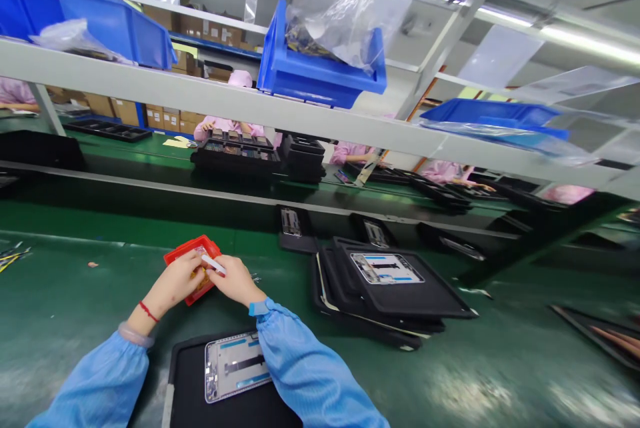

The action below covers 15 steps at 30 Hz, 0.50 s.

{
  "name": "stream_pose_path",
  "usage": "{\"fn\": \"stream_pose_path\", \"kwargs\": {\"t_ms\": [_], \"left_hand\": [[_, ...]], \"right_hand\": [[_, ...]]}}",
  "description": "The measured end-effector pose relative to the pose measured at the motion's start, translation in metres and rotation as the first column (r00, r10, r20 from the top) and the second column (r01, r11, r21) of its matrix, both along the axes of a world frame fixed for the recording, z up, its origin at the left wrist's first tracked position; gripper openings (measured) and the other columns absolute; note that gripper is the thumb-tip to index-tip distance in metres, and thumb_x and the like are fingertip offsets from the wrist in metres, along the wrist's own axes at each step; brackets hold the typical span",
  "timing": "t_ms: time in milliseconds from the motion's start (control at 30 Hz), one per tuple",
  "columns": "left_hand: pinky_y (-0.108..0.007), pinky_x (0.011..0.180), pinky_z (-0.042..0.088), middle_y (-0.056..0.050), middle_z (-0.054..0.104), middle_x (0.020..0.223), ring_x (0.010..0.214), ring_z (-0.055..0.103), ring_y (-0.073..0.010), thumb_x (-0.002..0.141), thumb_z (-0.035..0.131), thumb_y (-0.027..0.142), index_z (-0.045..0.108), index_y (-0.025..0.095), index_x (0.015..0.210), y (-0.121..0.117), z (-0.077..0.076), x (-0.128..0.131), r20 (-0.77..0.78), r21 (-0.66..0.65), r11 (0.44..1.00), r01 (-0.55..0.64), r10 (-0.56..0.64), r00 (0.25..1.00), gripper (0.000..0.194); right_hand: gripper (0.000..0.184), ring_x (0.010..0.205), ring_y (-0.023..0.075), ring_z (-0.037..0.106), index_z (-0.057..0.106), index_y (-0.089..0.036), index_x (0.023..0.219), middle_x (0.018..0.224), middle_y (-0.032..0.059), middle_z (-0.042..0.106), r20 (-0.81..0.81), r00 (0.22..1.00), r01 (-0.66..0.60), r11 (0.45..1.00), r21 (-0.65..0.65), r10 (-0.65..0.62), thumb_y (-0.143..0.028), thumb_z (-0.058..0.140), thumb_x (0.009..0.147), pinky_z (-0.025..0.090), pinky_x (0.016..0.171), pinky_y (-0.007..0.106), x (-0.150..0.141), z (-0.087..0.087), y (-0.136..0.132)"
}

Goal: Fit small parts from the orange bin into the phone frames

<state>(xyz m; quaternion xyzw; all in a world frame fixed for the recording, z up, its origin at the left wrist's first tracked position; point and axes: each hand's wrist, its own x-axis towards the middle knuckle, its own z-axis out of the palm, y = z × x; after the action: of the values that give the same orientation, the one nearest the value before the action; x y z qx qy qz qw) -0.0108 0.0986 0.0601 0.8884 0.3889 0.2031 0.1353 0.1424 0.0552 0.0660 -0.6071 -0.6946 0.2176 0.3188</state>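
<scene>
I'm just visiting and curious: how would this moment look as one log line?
left hand: at red tray | right hand: holds white tool over tray | near: phone frame on black tray | surface: green bench

This is an electronics assembly line in a factory. A long green conveyor belt [150,215] carries black trays [410,295] of what look like phone frames [386,269], blue parts bins [320,75] sit on the overhead rack, and pink-clad workers [227,125] sit opposite.

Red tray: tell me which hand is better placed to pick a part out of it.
Probably the left hand: it rests right in the red tray, while the right hand holds a white stick-like tool.
</scene>
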Motion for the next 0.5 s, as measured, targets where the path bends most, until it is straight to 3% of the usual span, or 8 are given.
{"fn": "stream_pose_path", "kwargs": {"t_ms": [167, 267, 367, 500], "left_hand": [[-0.031, 0.075, 0.052, -0.008, 0.065, 0.088, 0.077, 0.063, -0.021, 0.077, 0.039, 0.012, 0.061, 0.016, 0.091, 0.006, -0.006, -0.004, 0.026, 0.009, 0.985, -0.174, 0.174, 0.984, 0.026], [-0.035, 0.078, 0.05, -0.009, 0.065, 0.084, 0.08, 0.062, -0.0234, 0.075, 0.041, 0.011, 0.061, 0.017, 0.078, 0.005, -0.007, -0.005, 0.052, -0.002, 0.976, -0.216, 0.216, 0.975, 0.021], [-0.044, 0.089, 0.044, -0.012, 0.065, 0.094, 0.092, 0.059, -0.0278, 0.073, 0.045, 0.014, 0.06, 0.018, 0.068, 0.001, -0.004, -0.004, 0.115, -0.021, 0.973, -0.23, 0.231, 0.966, 0.017], [-0.05, 0.094, 0.039, -0.012, 0.066, 0.091, 0.097, 0.058, -0.0318, 0.071, 0.05, 0.02, 0.06, 0.019, 0.064, -0.004, 0.0, 0.0, 0.242, -0.126, 0.961, -0.245, 0.27, 0.932, 0.013]], "right_hand": [[0.015, 0.059, 0.0153, 0.051, 0.059, -0.018, 0.061, 0.06, -0.0025, 0.055, -0.138, 0.99, 0.034, 0.999, -0.002, -0.034, -0.011, 0.061, 0.074, 0.034, 0.058, 0.025, 0.015, -0.008, -0.003], [0.011, 0.059, 0.0157, 0.055, 0.062, -0.019, 0.065, 0.061, -0.0025, 0.059, -0.243, 0.969, 0.042, 0.999, -0.032, -0.049, -0.013, 0.058, 0.074, 0.038, 0.058, 0.024, 0.023, -0.013, -0.003], [0.008, 0.06, 0.017, 0.059, 0.063, -0.018, 0.067, 0.063, -0.0016, 0.063, -0.343, 0.938, 0.036, 0.997, -0.067, -0.057, -0.016, 0.059, 0.074, 0.042, 0.059, 0.025, 0.026, -0.018, -0.003], [0.007, 0.067, 0.0197, 0.064, 0.062, -0.018, 0.07, 0.068, 0.0016, 0.068, -0.46, 0.886, 0.008, 0.994, -0.104, -0.055, -0.024, 0.061, 0.074, 0.047, 0.064, 0.028, 0.026, -0.021, -0.006]]}}
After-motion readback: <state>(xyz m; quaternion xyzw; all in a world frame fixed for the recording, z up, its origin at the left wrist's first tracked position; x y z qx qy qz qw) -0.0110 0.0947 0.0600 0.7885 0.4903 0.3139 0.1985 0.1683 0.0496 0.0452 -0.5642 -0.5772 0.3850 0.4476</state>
